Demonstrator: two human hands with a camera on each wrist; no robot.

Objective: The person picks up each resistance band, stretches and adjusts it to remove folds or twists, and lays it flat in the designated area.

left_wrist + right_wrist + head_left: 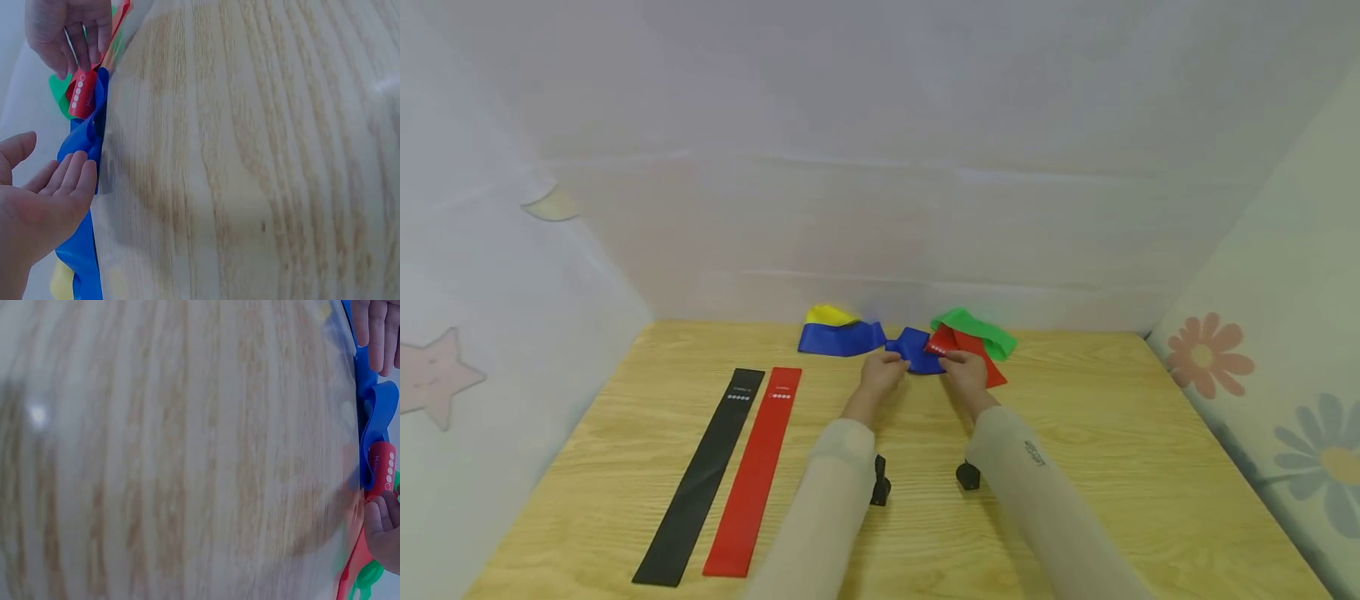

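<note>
While bands (917,348) crowd the far edge, table (1112,467) (nearside) lies open.

A light wooden table (1112,467) stands enclosed by pale draped fabric walls (880,167).

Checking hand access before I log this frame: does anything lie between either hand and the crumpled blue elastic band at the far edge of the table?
Nothing visible does: the left hand and right hand are already at the crumpled blue elastic band.
</note>
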